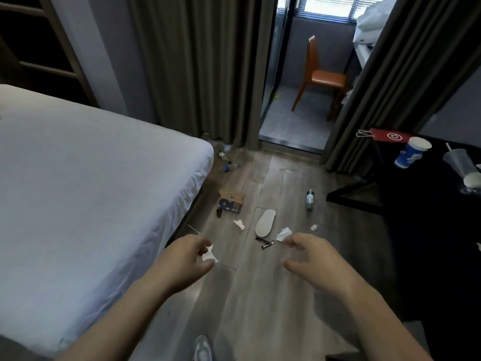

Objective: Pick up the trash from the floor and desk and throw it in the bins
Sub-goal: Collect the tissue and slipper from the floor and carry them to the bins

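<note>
Bed (91, 178): is filling the left side under a white sheet, its corner reaching toward the curtains.
Floor (260, 295): wood planks are running between the bed and the surface, with trash lying scattered on them.
Curtains (195, 69): are hanging at the far end, parted on a doorway.
Surface (429, 204): black, is standing at the right edge.
Chair (320, 76): orange, is standing beyond the doorway.
Left hand (187, 259): is reaching out over the floor beside the bed, fingers curling round a white scrap (209, 255) with a small dark red bit against it.
Right hand (312, 259): is reaching out with fingers loose and spread, thumb apart, gripping nothing. A white paper (283, 234) is showing just past its fingertips, and I cannot tell whether they are touching it.
Box (231, 201): cardboard with blue print, is lying on the floor near the bed's side.
Slipper (265, 222): white, is lying between the box and the right hand.
Shoe (204, 347): grey, is showing at the bottom edge.
Blue cup (412, 152): is standing on the surface.
Clear cup (463, 165): is lying tipped on the surface, right of the blue cup.
Red bag (387, 135): is lying at the surface's far edge.
Bottle (309, 200): is on the floor near the surface.
Far bottles (227, 162): are lying by the bed's corner.
Wrappers (268, 243): dark, are lying just beside the slipper's near end.
Tissue (239, 224): crumpled, is lying between box and slipper.
Wad (314, 227): small and white, is lying right of the slipper.
</note>
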The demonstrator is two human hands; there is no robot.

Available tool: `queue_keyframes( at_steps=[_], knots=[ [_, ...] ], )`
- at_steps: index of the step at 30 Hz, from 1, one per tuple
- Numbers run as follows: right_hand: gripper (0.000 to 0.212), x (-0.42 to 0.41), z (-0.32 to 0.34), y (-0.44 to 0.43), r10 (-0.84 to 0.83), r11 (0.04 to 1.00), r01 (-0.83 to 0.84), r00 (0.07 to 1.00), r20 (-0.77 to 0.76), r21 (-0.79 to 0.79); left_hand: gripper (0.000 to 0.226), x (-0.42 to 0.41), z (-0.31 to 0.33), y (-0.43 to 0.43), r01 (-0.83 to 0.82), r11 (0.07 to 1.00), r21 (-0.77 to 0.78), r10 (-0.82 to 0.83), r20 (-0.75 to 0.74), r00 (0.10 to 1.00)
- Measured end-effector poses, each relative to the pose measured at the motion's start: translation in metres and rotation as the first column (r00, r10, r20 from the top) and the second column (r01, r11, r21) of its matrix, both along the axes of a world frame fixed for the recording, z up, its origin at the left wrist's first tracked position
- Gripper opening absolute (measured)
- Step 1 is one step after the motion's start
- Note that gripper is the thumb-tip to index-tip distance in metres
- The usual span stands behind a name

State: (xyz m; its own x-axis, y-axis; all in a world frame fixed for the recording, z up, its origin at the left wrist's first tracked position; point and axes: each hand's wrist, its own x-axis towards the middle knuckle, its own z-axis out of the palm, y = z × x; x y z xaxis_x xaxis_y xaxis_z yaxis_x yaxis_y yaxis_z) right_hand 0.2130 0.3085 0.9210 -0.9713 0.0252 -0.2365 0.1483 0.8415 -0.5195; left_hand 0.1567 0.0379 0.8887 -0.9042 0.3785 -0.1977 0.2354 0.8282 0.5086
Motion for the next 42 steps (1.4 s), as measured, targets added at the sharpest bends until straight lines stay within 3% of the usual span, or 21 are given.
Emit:
queue_keyframes(
  at_steps=[10, 21, 23, 30, 35, 42],
  knots=[
    [0.043, -0.151, -0.041, 0.011, 0.014, 1.0, -0.012, 0.993, 0.119, -0.018, 0.025, -0.142, -0.018, 0.012, -0.016, 1.0, 0.016, 0.015, 0.048, 0.999],
    [0.038, -0.342, -0.117, 0.109, 0.129, 0.992, -0.124, 0.971, 0.2, -0.038, 0.034, -0.302, -0.086, 0.094, -0.125, 0.986, -0.111, 0.139, 0.138, 0.981],
    [0.03, -0.378, -0.138, 0.131, 0.15, 0.988, -0.156, 0.963, 0.225, 0.01, 0.037, -0.33, -0.113, 0.108, -0.121, 0.982, -0.147, 0.147, 0.178, 0.973],
    [0.035, -0.469, -0.244, 0.16, 0.143, 0.983, -0.167, 0.955, 0.259, 0.075, 0.039, -0.413, -0.228, 0.118, -0.253, 0.939, -0.231, 0.307, 0.238, 0.921],
    [0.027, -0.499, -0.358, 0.148, 0.175, 0.98, -0.195, 0.946, 0.273, 0.049, 0.048, -0.446, -0.341, 0.108, -0.253, 0.923, -0.29, 0.337, 0.287, 0.897],
    [0.038, -0.535, -0.548, 0.116, 0.179, 0.976, -0.211, 0.909, 0.376, 0.045, 0.049, -0.467, -0.519, 0.086, -0.176, 0.928, -0.329, 0.281, 0.303, 0.911]
  ],
)
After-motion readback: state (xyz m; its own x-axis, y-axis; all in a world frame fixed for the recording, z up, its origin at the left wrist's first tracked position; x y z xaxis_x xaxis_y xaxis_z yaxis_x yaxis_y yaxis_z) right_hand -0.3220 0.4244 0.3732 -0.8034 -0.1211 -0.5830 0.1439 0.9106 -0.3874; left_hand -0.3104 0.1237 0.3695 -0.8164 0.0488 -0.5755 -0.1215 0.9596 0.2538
